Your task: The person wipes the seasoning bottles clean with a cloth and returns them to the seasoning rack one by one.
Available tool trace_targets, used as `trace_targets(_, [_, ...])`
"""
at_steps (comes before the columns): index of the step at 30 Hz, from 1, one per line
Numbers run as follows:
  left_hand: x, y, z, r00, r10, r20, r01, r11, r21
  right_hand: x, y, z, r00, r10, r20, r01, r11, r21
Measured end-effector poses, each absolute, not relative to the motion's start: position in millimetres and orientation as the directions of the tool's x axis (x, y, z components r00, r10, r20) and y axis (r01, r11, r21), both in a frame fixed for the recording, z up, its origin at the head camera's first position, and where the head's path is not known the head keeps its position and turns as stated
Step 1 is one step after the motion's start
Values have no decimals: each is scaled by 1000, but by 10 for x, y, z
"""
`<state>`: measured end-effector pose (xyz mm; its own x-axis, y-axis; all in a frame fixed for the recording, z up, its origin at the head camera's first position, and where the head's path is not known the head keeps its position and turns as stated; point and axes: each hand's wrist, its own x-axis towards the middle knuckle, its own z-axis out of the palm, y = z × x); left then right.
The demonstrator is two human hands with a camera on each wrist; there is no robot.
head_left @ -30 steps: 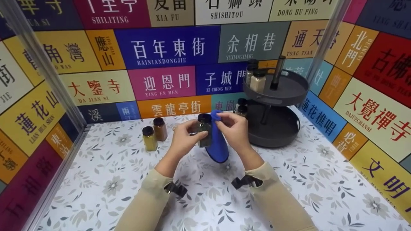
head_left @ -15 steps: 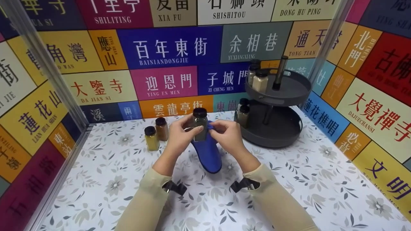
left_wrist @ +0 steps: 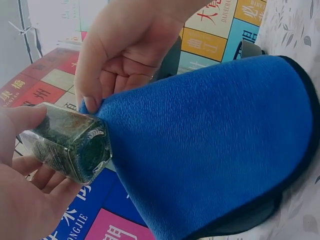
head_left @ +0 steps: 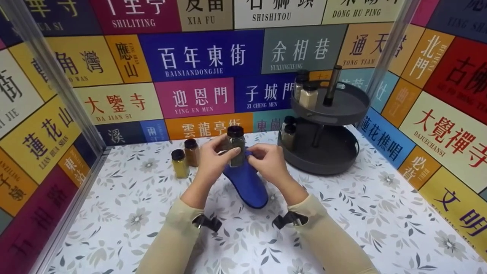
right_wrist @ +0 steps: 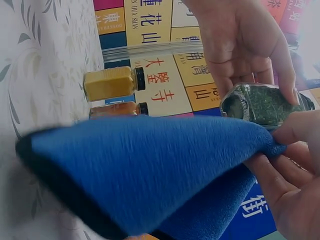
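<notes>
Shifted toward eight o'clock since a second ago, the right hand [head_left: 269, 160] pinches a blue, black-edged plush cloth [head_left: 250, 186] at three o'clock of the black-capped, green-filled glass jar [head_left: 236, 141] the left hand [head_left: 214, 159] grips.

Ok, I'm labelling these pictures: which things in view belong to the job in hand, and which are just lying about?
In the job:
green jar, held by the left hand
blue cloth, pinched by the right hand

Apparently just standing by:
yellow jar and brown jar, on the table
two-tier rack with more jars
</notes>
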<state>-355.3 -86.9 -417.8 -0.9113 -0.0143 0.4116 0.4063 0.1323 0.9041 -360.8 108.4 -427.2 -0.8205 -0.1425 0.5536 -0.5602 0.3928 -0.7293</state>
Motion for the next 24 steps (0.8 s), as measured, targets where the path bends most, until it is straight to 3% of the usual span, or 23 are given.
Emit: trace_targets(24, [-3566, -766, -4283, -895, 157, 417, 437, 132, 890, -3539, 1167, -4089, -730, 84, 678, -632, 294, -717])
